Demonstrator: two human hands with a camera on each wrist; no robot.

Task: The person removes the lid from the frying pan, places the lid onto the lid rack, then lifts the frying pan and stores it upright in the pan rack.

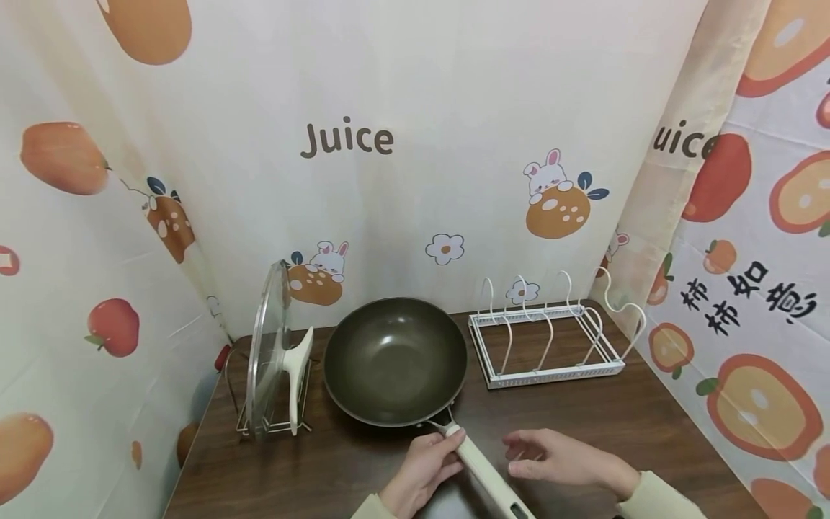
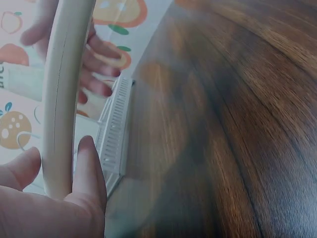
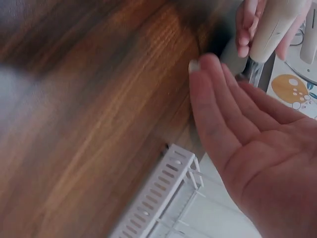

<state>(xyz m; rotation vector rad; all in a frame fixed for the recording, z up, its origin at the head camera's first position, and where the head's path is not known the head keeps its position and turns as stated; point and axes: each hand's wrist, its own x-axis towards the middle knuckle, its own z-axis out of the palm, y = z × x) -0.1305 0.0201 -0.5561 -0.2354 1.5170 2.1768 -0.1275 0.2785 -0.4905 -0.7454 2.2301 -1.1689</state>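
Note:
A dark wok [image 1: 395,364] is in the middle of the head view, its pale cream handle [image 1: 485,472] slanting toward the lower right. My left hand [image 1: 424,468] grips that handle near the pan end; the left wrist view shows thumb and a finger on either side of it. To the right of the handle, apart from it, my right hand [image 1: 560,458] is empty. Its fingers [image 3: 218,106] are long and only slightly bent in the right wrist view, with the palm facing the camera.
On the left, a glass lid [image 1: 266,360] with a cream handle stands upright in a wire rack [image 1: 279,427]. A white rack with curved dividers [image 1: 551,373] sits at the back right of the dark wooden table [image 1: 616,418]. Printed curtains [image 1: 402,202] hang behind and beside it.

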